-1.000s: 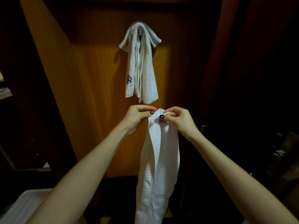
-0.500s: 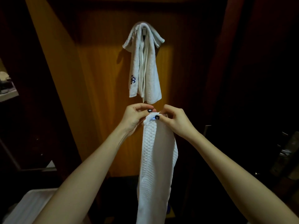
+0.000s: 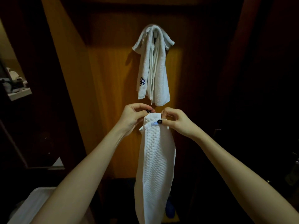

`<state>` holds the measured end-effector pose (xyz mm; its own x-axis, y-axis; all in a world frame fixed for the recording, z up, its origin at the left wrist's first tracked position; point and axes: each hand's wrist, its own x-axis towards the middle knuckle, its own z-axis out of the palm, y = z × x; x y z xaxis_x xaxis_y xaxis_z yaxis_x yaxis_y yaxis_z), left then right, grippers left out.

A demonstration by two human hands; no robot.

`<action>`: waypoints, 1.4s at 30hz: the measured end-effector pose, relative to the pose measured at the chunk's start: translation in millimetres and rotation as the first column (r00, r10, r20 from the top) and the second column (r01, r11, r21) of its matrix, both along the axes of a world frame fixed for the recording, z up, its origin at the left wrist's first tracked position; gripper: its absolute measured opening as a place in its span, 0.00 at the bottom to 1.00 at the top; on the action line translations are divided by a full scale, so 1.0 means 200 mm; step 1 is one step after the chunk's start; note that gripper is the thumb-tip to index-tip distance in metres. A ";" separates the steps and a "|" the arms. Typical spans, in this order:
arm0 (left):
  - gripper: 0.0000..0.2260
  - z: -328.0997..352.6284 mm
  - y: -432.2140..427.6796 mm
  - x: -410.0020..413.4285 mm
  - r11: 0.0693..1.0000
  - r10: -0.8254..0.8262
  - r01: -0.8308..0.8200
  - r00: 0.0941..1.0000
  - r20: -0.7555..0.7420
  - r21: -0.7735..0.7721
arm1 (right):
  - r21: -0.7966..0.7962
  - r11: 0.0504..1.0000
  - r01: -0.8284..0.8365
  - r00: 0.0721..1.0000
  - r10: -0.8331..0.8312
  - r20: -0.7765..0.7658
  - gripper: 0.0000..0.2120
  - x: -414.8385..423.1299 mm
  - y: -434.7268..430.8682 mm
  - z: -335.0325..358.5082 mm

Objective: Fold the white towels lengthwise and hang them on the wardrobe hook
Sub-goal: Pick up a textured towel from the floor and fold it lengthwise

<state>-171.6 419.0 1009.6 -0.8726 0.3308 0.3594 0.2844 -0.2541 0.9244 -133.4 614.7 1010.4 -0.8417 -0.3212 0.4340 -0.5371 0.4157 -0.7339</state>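
A white waffle-textured towel (image 3: 156,167) hangs straight down in a long narrow fold in front of me. My left hand (image 3: 132,118) pinches its top left corner and my right hand (image 3: 176,122) pinches its top right edge, thumb on a small blue label. Above my hands, a second white towel (image 3: 153,67) with a blue embroidered mark is draped over the wardrobe hook (image 3: 155,32), which is mostly hidden by the cloth. The top of the held towel is just below the hanging towel's lower edge.
The hook sits on the orange wooden back panel (image 3: 113,94) of the wardrobe. A dark door (image 3: 258,94) stands to the right. A white tray or bin (image 3: 30,206) is at the lower left, and a shelf with clutter (image 3: 16,89) at the far left.
My hands have shifted their grip along the towel's top edge, spreading it a little wider. The blue label now shows under my right thumb. The hanging towel has not moved.
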 end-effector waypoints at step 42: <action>0.08 0.05 -0.10 -0.21 0.870 0.123 -0.312 0.887 -0.445 -0.381 | 0.321 0.921 0.221 0.972 -0.235 0.006 0.12 0.03 0.09 -0.09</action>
